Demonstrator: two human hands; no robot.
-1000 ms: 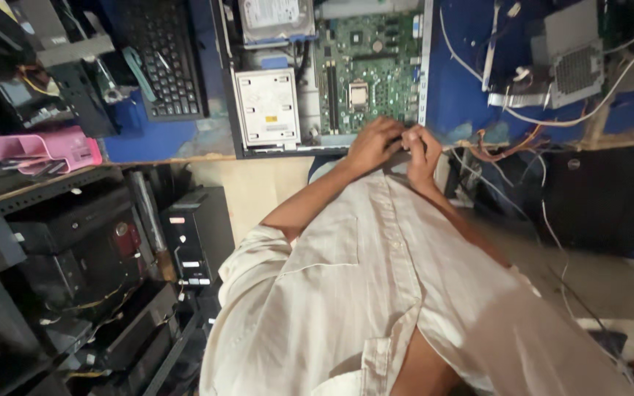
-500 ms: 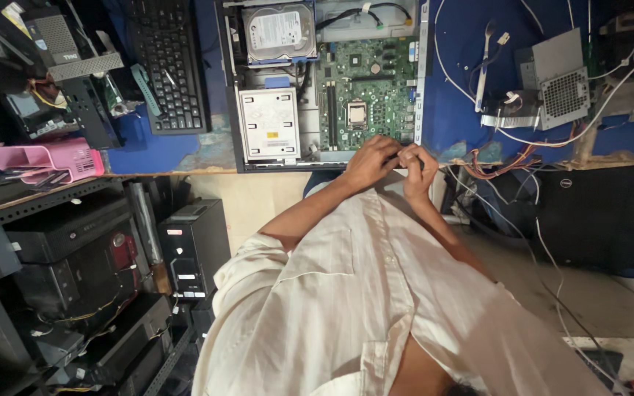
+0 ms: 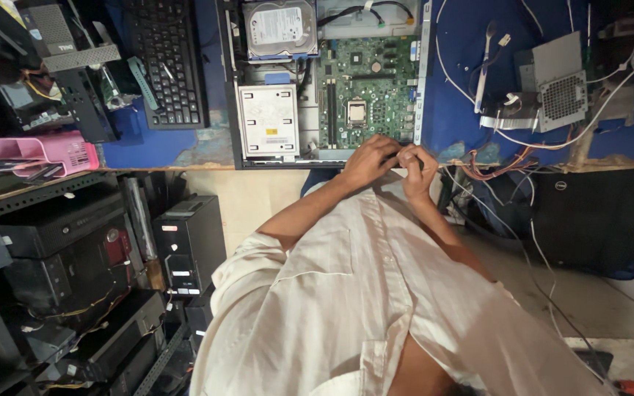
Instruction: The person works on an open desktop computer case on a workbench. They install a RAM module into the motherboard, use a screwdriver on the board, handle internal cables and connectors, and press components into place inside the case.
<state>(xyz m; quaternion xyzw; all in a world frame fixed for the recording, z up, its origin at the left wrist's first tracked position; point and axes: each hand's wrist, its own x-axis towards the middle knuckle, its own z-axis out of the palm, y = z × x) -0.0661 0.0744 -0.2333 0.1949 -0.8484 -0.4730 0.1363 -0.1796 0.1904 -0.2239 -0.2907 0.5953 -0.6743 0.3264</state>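
1. Both hands, left hand (image 3: 367, 163) and right hand (image 3: 417, 169), are curled together at the near edge of the open computer case (image 3: 232, 88).
2. A small dark part seems pinched between them; what exactly is gripped cannot be told.
3. A steady, fine hold appears needed beside the green motherboard (image 3: 365, 92).

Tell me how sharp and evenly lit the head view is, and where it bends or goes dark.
Head view: the green motherboard and silver hard drive are lit and fairly sharp; the left hand and right hand sit slightly soft at the case edge; the shelves at lower left fall into deep shadow; the wide lens bows the table edge; no strong glare.
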